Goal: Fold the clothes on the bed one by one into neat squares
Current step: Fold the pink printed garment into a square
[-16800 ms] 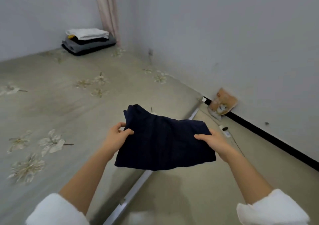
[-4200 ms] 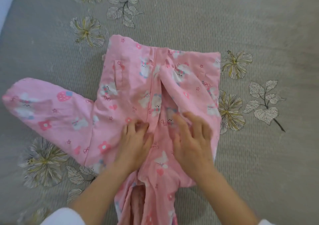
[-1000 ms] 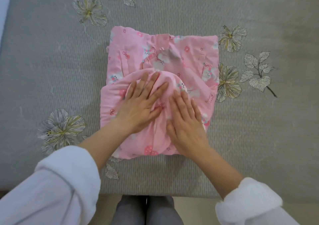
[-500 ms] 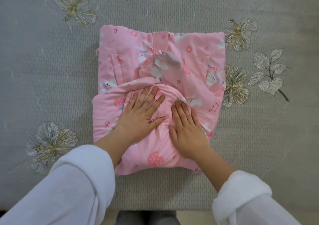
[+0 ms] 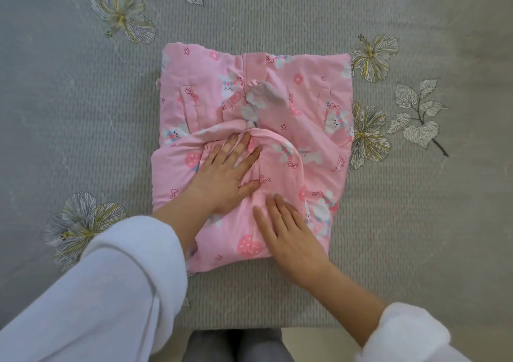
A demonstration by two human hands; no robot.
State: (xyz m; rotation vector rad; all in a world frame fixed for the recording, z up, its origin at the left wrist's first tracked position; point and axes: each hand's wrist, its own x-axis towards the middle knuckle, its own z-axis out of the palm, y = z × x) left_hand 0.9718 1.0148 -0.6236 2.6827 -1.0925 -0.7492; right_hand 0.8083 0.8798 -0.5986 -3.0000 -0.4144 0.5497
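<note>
- Pink garment [image 5: 277, 89] lies folded into a rough square on the grey flowered bed [image 5: 416, 223];
- left hand [image 5: 224, 175] presses flat, fingers straight, gripping nothing;
- right hand [image 5: 288, 234] likewise flat on its near edge.

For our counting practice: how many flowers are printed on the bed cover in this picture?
4 flowers: one top left; one upper right and one below it, both beside the pink garment; one lower left near the sleeve. Others may be hidden underneath.
</note>
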